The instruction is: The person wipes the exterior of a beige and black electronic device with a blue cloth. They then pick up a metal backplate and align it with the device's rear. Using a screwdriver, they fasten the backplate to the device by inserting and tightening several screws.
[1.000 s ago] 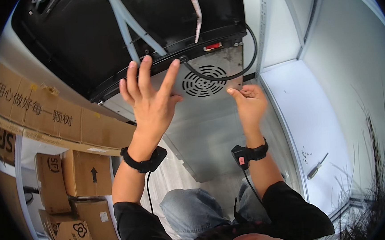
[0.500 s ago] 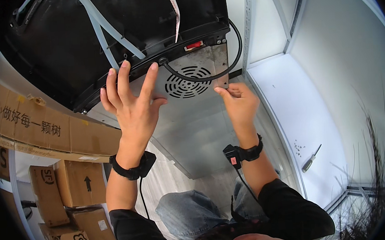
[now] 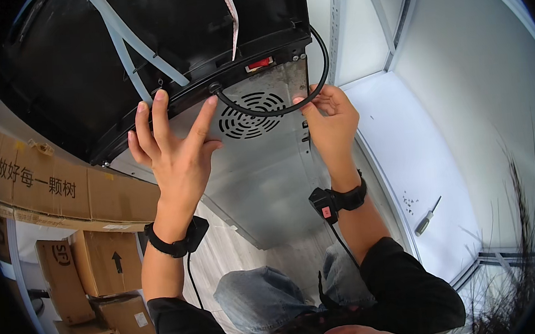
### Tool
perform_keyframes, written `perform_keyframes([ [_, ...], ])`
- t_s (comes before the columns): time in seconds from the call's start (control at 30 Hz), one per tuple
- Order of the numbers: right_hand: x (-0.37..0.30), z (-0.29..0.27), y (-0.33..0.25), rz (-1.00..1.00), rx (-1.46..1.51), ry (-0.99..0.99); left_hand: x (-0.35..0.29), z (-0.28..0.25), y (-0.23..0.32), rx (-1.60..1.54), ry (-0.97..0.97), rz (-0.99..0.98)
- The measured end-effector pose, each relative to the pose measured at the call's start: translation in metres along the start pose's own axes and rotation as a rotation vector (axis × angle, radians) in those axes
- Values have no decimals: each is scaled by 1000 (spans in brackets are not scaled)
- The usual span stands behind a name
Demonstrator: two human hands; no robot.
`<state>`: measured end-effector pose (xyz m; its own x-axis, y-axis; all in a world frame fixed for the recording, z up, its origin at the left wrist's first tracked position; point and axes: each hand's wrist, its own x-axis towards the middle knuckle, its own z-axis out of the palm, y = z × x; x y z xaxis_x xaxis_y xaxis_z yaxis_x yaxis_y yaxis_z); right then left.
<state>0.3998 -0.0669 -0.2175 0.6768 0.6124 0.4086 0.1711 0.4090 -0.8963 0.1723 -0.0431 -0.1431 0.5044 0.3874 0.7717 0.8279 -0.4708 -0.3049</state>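
Metal panel (image 3: 262, 180) with a round slotted vent (image 3: 240, 129) lay between the hands, adjoining the lower rim of the black casing (image 3: 192, 26). The left hand (image 3: 180, 160) was spread wide, gripping nothing, fingertips against that rim. The right hand (image 3: 334, 124) was half curled at the panel's right edge, by the black cable (image 3: 270, 113); whether it held either, I could not tell

The bare left hand (image 3: 179, 161), left of centre in the frame, shows its back, its long fingers (image 3: 161, 118) fanned upward and its thumb pointing right. Right of centre, the bare right hand (image 3: 333, 128) bends its fingers, thumb stretched toward the upper left. Bare forearms (image 3: 163, 273) slant up from black fabric sleeves (image 3: 189, 327), wrists nearly straight.
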Motion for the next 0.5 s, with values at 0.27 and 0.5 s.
perform_keyframes([
  [0.27, 1, 0, -14, 40, 93, -16, 1, -3, 4, -21, -38, -61],
  [0.5, -1, -12, -1, -274, -42, 49, 1, -4, 3, 1, -18, -22],
])
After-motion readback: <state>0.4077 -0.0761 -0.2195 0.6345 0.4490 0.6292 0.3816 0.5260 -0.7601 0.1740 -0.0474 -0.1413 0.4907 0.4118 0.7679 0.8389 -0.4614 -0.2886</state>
